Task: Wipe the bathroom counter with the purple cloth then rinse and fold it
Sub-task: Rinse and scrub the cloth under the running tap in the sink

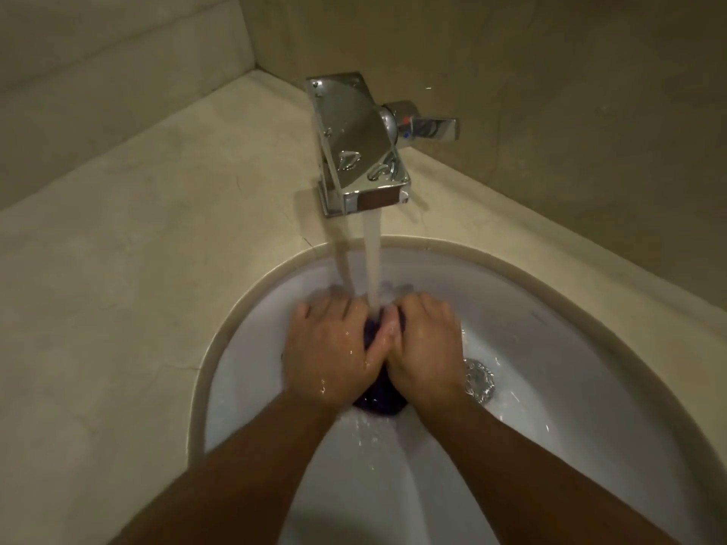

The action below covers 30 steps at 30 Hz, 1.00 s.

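Observation:
The purple cloth is bunched into a dark wet wad inside the white sink, mostly hidden under my hands. My left hand and my right hand are side by side, both closed on the cloth, thumbs touching. Water runs from the chrome faucet straight down onto the cloth between my knuckles. Only a small bulge of cloth shows below my palms and a sliver between the thumbs.
The faucet's lever handle points right, with red and blue marks. A beige stone counter surrounds the basin and meets beige walls behind. The metal drain lies just right of my right hand, with water flowing over it.

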Each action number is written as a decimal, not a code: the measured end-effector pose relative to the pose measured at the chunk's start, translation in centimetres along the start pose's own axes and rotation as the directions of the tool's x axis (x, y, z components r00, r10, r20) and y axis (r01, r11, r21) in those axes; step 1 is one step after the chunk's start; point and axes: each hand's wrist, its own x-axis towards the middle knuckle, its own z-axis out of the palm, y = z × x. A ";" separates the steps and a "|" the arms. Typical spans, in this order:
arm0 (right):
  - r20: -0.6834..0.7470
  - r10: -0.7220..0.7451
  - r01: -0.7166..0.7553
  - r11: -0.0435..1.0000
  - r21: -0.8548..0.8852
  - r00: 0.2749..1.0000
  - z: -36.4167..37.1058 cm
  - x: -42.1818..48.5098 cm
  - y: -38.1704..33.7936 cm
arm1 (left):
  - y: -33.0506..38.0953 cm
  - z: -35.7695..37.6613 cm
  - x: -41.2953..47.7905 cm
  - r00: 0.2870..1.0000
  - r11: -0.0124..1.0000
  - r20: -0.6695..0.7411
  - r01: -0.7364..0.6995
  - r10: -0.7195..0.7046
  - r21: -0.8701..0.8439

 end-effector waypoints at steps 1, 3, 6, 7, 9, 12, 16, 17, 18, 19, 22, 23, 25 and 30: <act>-0.067 0.014 -0.007 0.995 0.104 0.998 -0.5 0.2 -0.8 | -0.4 -0.9 0.3 0.998 1.000 -0.055 0.012 -0.013 -0.016; -0.208 0.087 -0.015 0.946 0.323 0.974 -2.1 1.0 -2.2 | -0.7 -2.8 1.0 0.982 0.996 -0.180 0.037 -0.052 -0.081; -0.317 0.172 0.000 0.879 0.476 0.933 -4.1 1.4 -3.1 | -0.7 -4.1 1.0 0.977 0.997 -0.209 0.025 -0.039 -0.072; -0.317 0.174 -0.009 0.887 0.461 0.932 -4.3 1.1 -2.9 | -0.8 -4.0 0.8 0.985 0.999 -0.174 0.013 -0.020 -0.038; -0.264 0.191 -0.071 0.911 0.406 0.945 -4.0 0.2 -1.9 | -1.1 -3.6 0.4 0.997 1.000 -0.076 0.029 -0.029 -0.001; -0.166 0.257 -0.209 0.943 0.257 0.952 -2.4 -0.5 0.1 | -1.4 -2.3 0.2 0.998 0.999 -0.019 0.053 -0.053 -0.007; -0.118 0.166 -0.177 0.980 -0.089 0.979 -0.2 -0.7 0.8 | 0.1 -0.6 0.2 1.000 0.999 0.001 -0.018 0.018 -0.030; -0.112 0.117 -0.129 0.986 -0.103 0.987 0.4 -0.9 0.7 | 0.4 -0.3 0.2 0.997 0.997 0.015 -0.071 0.072 -0.029; -0.111 0.069 -0.081 0.992 -0.101 0.991 1.0 -1.2 0.8 | 0.6 0.0 0.3 0.990 0.990 0.034 -0.139 0.140 -0.023; -0.118 0.033 -0.044 0.994 -0.099 0.992 1.5 -1.4 1.0 | 0.7 0.3 0.2 0.977 0.978 0.049 -0.207 0.207 -0.012; -0.149 -0.002 -0.020 0.989 -0.148 0.989 2.2 -1.2 1.7 | 0.6 0.9 0.5 0.962 0.963 0.103 -0.261 0.253 0.064; -0.162 -0.010 -0.021 0.982 -0.187 0.987 2.5 -0.9 1.9 | 0.6 1.4 0.6 0.971 0.967 0.106 -0.228 0.216 0.112; -0.167 -0.014 -0.031 0.965 -0.262 0.986 2.7 -0.4 2.1 | 1.0 2.1 0.6 0.989 0.985 0.101 -0.118 0.106 0.126; -0.120 0.006 -0.053 0.920 -0.388 0.993 2.8 0.7 2.6 | 2.1 2.6 1.6 0.987 0.992 0.153 -0.073 0.057 0.099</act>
